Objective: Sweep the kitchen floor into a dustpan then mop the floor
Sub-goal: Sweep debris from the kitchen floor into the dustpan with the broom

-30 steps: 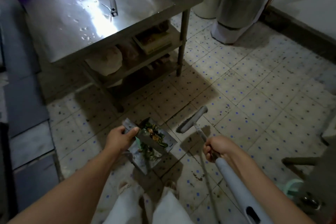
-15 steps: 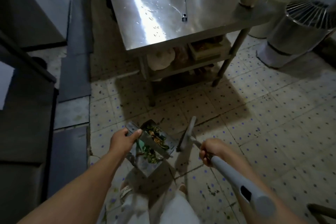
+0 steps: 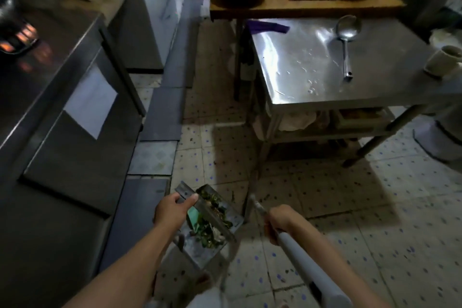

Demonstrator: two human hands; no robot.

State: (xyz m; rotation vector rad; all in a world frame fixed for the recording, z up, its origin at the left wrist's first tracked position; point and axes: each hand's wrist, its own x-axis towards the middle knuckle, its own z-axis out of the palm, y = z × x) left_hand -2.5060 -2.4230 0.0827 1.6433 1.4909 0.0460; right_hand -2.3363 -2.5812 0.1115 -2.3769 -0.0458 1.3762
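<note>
The dustpan is a beat-up metal one, pretty full: dark green leafy scraps, some brownish bits and a teal scrap piled in the tray. It's held up off the tiled floor, tilted, down in the lower middle of the view. The left hand has it by the flat metal handle bar at the upper left edge, thumb curled over the top and pinching it. The broom is just to the right of the dustpan, not touching as far as I can see. The right hand is wrapped tight around its pale grey handle; the head end is blurry. A steel table with a ladle on it stands further back.
</note>
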